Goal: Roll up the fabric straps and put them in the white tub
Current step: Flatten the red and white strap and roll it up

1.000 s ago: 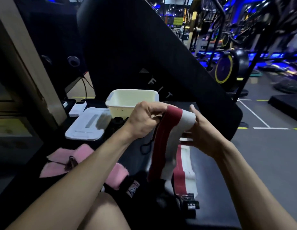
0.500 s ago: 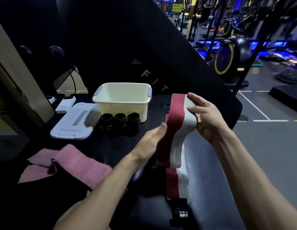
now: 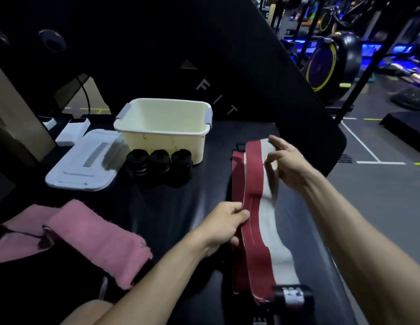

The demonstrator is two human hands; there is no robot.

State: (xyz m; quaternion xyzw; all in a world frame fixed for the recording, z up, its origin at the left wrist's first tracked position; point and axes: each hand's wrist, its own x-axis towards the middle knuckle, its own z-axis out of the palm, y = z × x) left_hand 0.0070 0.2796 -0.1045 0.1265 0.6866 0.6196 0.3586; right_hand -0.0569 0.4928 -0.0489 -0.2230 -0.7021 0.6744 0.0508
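A red-and-white fabric strap [image 3: 258,221] lies stretched lengthwise on the black padded bench [image 3: 181,207], its near end carrying a black tab [image 3: 291,297]. My left hand [image 3: 224,225] pinches the strap's red edge near its middle. My right hand [image 3: 286,161] hovers over the far end with fingers spread, fingertips at the white half. The white tub [image 3: 164,139] stands at the back of the bench and looks empty. Three rolled black straps [image 3: 158,161] sit in a row against its front wall.
The tub's white lid [image 3: 82,165] lies left of the tub, with a small white box [image 3: 74,131] behind it. A pink cloth [image 3: 92,238] lies at the near left. A black upright pad rises behind the bench. Gym machines and grey floor are to the right.
The strap, held up between both hands before, now lies flat along the bench. My left hand slid down to its middle edge; my right hand let go of the top end and opened.
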